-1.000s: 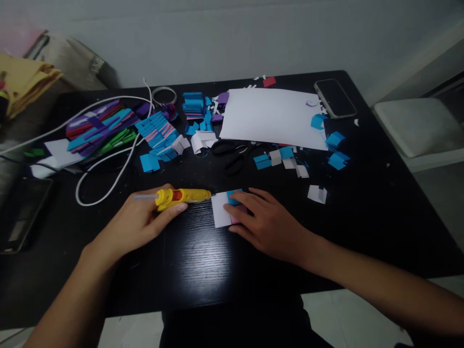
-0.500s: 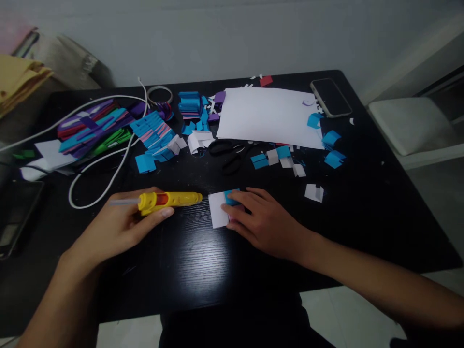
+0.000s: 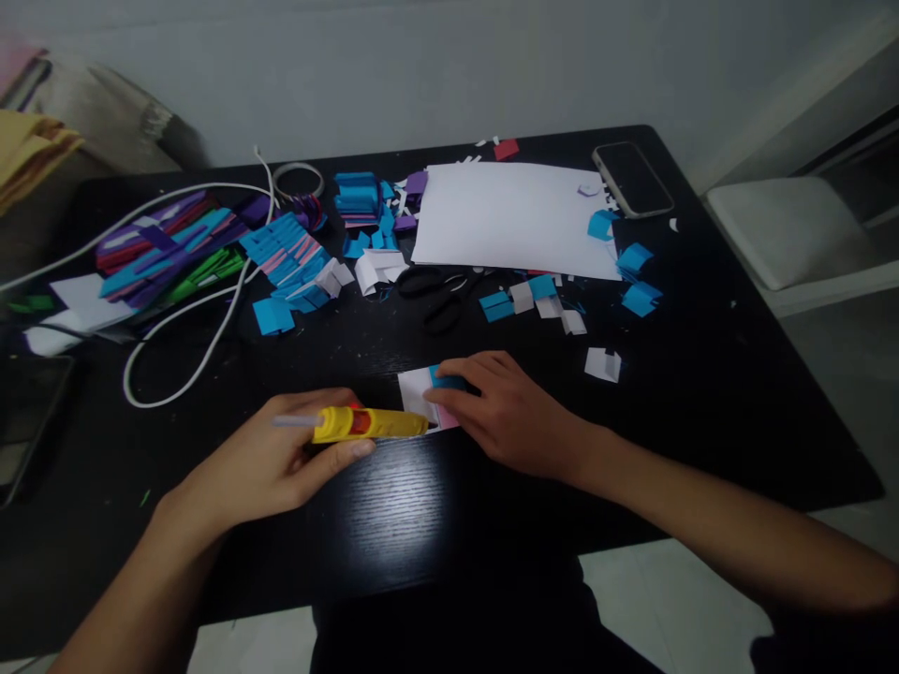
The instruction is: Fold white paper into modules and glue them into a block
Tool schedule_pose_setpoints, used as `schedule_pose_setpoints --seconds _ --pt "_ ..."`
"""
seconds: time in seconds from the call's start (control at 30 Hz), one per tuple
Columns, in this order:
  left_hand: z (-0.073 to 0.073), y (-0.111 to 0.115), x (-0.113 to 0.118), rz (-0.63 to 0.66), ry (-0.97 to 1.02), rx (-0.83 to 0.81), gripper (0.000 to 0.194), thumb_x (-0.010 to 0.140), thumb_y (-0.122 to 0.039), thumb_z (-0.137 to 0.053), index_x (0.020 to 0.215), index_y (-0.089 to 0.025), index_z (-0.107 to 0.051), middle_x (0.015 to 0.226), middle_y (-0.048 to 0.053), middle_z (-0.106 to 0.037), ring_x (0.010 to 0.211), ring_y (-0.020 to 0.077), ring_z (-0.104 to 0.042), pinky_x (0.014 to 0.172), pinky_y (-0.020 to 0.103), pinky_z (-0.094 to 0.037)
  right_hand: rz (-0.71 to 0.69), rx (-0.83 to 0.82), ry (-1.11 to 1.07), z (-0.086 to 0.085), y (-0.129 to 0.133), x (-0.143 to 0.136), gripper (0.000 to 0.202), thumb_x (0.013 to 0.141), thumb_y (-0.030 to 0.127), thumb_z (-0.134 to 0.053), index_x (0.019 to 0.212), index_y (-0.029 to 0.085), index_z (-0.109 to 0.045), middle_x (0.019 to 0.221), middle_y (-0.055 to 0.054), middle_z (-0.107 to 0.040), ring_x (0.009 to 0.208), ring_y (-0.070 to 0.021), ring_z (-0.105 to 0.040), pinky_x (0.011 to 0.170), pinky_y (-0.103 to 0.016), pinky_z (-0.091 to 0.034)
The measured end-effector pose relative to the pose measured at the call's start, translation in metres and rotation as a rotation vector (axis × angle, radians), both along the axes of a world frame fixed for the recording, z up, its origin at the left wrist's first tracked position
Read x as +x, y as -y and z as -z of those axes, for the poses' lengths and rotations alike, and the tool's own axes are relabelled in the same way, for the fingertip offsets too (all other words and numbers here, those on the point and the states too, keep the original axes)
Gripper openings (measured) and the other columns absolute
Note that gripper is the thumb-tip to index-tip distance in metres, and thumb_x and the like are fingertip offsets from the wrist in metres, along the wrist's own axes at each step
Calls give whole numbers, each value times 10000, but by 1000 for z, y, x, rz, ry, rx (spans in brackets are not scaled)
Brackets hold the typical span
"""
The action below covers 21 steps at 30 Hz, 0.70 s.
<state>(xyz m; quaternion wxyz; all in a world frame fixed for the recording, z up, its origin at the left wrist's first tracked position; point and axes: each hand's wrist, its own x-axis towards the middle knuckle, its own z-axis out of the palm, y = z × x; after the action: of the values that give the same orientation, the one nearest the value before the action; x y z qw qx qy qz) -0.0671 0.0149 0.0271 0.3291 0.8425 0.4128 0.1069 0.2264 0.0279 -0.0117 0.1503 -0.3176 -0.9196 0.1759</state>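
Two hands at work on a small paper piece, lower middle of the frame.

My left hand (image 3: 281, 463) is closed around a yellow glue gun (image 3: 369, 424), lying nearly level with its tip touching the lower edge of the paper piece (image 3: 416, 393). My right hand (image 3: 509, 412) lies flat with fingers spread, pressing the paper piece, white with a blue fold and a pink edge, onto the black counter (image 3: 702, 393). Scissors (image 3: 442, 295) lie just above it, below a white sheet (image 3: 506, 215). Coloured paper strips (image 3: 175, 253) and a white cable (image 3: 203, 346) fill the upper left; a phone (image 3: 632, 178) sits at the upper right.
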Motion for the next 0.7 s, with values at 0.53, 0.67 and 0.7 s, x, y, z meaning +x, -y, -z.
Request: schedule_pose_setpoints --seconds 0.53,0.67,0.7 --pt "-9 -2 -13 -17 -102 -19 320 1010 -398 -555 804 -183 -672 789 7 -662 565 85 -601 488 179 -437 3 30 -49 3 0 1 306 1033 153 -495 1265 138 -692 1317 -176 -641 1213 -298 -609 1012 -473 -466" --pt "-11 -2 -16 -15 -103 -39 320 1014 -390 -547 804 -183 -671 785 7 -663 563 81 -599 480 173 -425 14 33 -61 4 0 1 302 1036 157 -489 1252 140 -699 1303 -172 -643 1205 -288 -609 1011 -465 -467" --pt "-10 -3 -16 -17 -101 -51 315 1016 -387 -543 811 -184 -670 785 5 -662 565 80 -600 485 172 -430 14 35 -64 4 0 1 302 1036 158 -489 1251 142 -700 1299 -172 -644 1201 -286 -610 1008 -464 -468"
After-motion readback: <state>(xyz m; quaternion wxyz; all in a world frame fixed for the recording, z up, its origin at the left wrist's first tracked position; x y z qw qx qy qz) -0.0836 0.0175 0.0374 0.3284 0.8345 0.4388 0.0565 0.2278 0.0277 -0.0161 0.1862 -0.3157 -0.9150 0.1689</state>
